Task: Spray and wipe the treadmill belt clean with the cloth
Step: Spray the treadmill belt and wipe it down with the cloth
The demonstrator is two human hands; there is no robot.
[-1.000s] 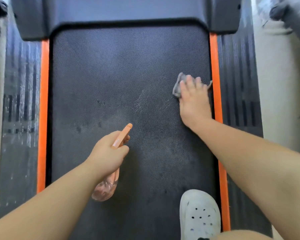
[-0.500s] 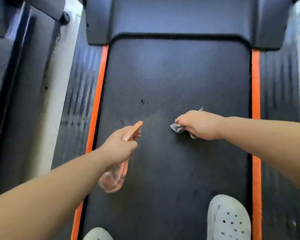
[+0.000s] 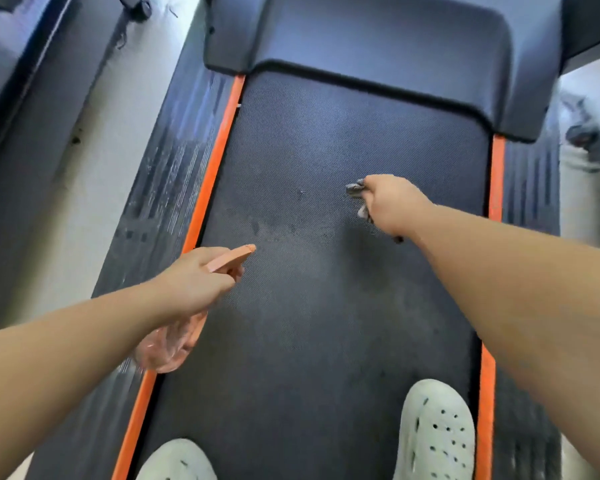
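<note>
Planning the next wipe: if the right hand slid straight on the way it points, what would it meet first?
Only bare black textured treadmill belt lies ahead of the right hand and its crumpled grey cloth; the first edge is probably the orange side strip on the left.

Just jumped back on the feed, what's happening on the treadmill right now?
A person is standing on the treadmill belt in pale clogs, cleaning it. The left hand grips an orange spray bottle, nozzle aimed forward over the belt's left side. The right hand holds a bunched grey cloth right of centre; whether it touches the belt is unclear. Smudgy marks show on the belt between the hands, so the wiping looks unfinished.
</note>
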